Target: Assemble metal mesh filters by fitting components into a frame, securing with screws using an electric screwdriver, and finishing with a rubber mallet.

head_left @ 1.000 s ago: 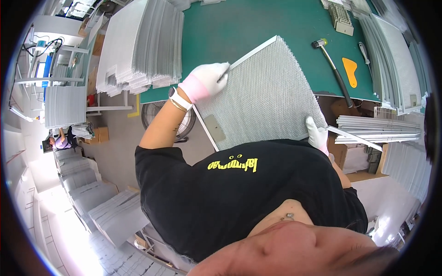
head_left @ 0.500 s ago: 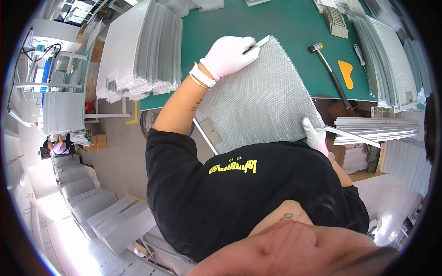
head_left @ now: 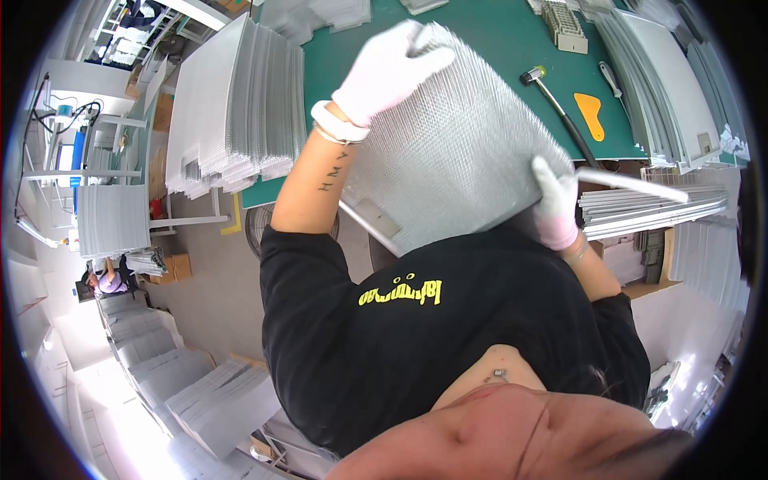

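Observation:
A silver mesh panel (head_left: 456, 144) is tilted in front of my body, with a pale strip along its lower left edge. My left hand (head_left: 388, 68), in a white glove, grips the panel's far corner, its thumb stretched along the edge. Lower right, my gloved right hand (head_left: 556, 204) holds the panel's near right side, thumb up on the mesh and other fingers partly hidden. A thin white strip (head_left: 636, 185) juts out to the right from beside this hand and the panel's corner. Whether the fingers also hold the strip is unclear.
On the green table (head_left: 488, 40) lie a mallet (head_left: 564, 116), an orange scraper (head_left: 590, 116) and a screwdriver (head_left: 610, 78). Mesh panel stacks stand left (head_left: 232, 104) and right (head_left: 668, 88). White strips (head_left: 648, 210) lie beside my right hand. A person (head_left: 110, 280) sits far left.
The panel's far end has risen and moved away from me, with my left hand. My right hand and the white strip beside it have also shifted up and away.

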`<action>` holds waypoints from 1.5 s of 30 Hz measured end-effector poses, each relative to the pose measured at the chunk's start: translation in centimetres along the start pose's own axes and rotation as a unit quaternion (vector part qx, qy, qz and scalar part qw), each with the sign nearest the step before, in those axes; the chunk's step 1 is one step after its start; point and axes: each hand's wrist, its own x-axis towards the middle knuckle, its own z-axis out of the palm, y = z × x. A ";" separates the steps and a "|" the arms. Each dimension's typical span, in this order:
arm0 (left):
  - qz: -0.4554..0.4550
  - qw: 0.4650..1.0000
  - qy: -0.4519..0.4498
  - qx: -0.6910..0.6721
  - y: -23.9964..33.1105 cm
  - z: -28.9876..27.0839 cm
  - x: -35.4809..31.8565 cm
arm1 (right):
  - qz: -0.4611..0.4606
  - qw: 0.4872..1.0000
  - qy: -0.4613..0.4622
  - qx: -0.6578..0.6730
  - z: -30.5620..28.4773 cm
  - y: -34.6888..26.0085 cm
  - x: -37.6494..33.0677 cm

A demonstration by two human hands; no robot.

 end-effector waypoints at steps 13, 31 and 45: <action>0.070 0.933 0.312 -0.166 4.2 -3.5 -4.0 | -0.310 0.938 0.029 -0.153 4.1 -12.9 7.3; 0.024 0.896 0.415 -0.156 2.1 -1.4 -1.9 | -0.333 0.920 -0.173 -0.111 2.7 -12.5 9.0; 0.072 0.903 0.316 -0.281 0.5 -2.0 -3.2 | -0.324 0.925 -0.157 -0.120 2.4 -12.6 10.0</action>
